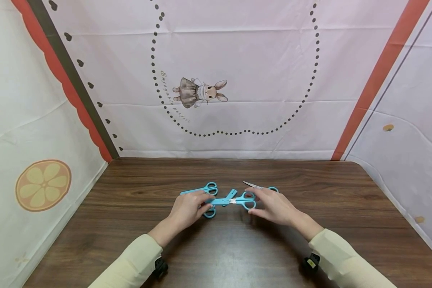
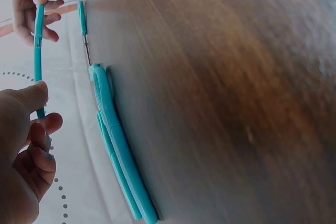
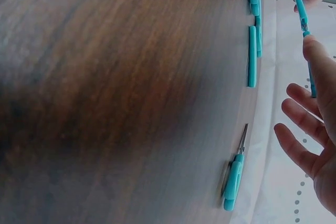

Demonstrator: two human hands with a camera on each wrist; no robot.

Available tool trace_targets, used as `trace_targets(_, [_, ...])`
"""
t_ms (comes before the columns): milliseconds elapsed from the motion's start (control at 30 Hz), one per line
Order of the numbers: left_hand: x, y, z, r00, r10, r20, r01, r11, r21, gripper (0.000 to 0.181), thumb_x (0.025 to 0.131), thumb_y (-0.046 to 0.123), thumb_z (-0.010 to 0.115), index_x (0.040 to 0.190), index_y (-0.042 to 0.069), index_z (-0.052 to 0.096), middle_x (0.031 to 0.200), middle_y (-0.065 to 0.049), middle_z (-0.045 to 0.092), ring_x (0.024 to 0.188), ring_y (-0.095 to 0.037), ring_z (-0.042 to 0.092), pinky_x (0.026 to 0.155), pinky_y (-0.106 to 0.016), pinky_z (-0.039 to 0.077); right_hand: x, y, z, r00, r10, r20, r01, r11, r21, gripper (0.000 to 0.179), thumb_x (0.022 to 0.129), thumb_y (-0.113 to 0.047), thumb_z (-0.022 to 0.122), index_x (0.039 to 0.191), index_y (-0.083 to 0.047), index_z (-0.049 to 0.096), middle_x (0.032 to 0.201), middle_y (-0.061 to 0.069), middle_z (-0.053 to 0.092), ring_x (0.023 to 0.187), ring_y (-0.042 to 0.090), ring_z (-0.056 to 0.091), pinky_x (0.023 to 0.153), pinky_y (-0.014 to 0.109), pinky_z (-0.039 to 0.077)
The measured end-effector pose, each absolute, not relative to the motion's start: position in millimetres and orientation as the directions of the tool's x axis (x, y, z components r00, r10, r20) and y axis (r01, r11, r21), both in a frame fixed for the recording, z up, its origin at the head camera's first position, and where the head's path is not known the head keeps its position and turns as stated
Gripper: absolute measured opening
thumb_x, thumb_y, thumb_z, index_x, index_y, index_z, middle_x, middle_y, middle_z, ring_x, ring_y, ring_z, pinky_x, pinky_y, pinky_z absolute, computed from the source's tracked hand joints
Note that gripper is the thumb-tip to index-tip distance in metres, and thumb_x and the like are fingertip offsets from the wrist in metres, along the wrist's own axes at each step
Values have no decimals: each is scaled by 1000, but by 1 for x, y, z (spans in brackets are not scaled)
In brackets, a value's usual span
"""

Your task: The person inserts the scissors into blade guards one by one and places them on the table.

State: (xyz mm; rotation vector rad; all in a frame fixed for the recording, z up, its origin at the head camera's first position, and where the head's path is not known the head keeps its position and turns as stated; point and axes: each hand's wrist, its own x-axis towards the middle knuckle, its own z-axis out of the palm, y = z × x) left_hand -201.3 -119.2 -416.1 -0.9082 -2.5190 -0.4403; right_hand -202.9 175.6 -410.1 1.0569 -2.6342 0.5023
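Patterned cloth backdrop (image 1: 266, 92), cut off at top + sides. Brown wood table (image 1: 93, 224) below it, blurry in both wrist views. Pale sleeves (image 1: 137, 260) run off bottom edge, dark gadget (image 1: 161, 267) at L cuff, partly hidden.

L hand (image 1: 192, 206) pinches sheathed blade end of held scissors (image 1: 233, 201); R hand (image 1: 273, 206) has handle loops btwn thumb + fingers, other fingers spread. Held pair is up off table, btwn both hands, blade tip covered by L fingers.

On table: rear scissors (image 1: 198, 189), sheathed, just beyond L hand, partly behind it. Front scissors (image 2: 123, 148), mostly under L hand in head view, only a loop shows. Bare-blade scissors (image 1: 253, 185) just past R hand, which hides part of handle. Smallest: blue piece (image 1: 232, 193), partly behind held pair; can't tell if attached to anything.
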Motion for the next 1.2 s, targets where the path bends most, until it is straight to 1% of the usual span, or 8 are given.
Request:
trace_targets(167, [-201,-119,-416,-692,523,497,660,738,141,20,78,24,73,98,22,70,73,13,57,55,2,43,46,-14,33,-203,176,-409,-697,-618,364,-710,667,-228,56,79,-38,70,127,-16,51,106,-4,65,87,6,62,67,30,50])
trace_targets(300, [-202,-118,-417,-681,528,506,665,736,127,20,78,24,74,97,23,70,73,13,56,56,3,44,46,-14,34,-202,175,-411,-695,-628,350,-715,657,-240,57,80,-38,70,128,-15,50,109,-3,63,88,5,61,67,27,50])
trace_targets(467, [-202,-118,-416,-653,541,530,684,722,107,20,77,24,75,97,23,70,71,13,56,55,3,45,46,-14,33,-202,174,-412,-698,-634,334,-714,657,-244,57,80,-37,69,128,-13,50,111,-2,63,88,4,60,67,24,49])
trace_targets(767, [-204,-117,-418,-613,548,569,708,701,88,22,73,22,77,94,22,70,69,14,55,53,4,41,44,-14,31,-202,174,-410,-685,-637,353,-724,647,-238,58,80,-37,70,127,-12,50,109,-1,64,86,6,61,69,26,50])
trace_targets(833, [-204,-116,-418,-614,549,568,708,701,88,22,73,22,77,93,21,70,69,13,54,53,4,40,44,-14,31,-202,174,-410,-683,-639,355,-727,644,-239,57,80,-37,70,127,-11,50,109,-2,64,86,7,62,69,26,50])
trace_targets(1067, [-202,-114,-413,-661,548,513,686,718,116,19,77,25,75,95,21,71,69,12,54,52,1,40,44,-15,30,-203,174,-411,-683,-634,362,-726,644,-241,57,80,-37,70,127,-12,51,109,-3,64,86,7,61,68,25,49])
trace_targets(1200, [-203,-113,-414,-658,553,511,687,719,107,19,77,25,75,95,20,71,69,11,54,51,0,39,44,-15,29,-202,174,-412,-681,-635,364,-727,644,-239,57,79,-38,70,127,-13,50,108,-3,64,86,5,60,68,24,49])
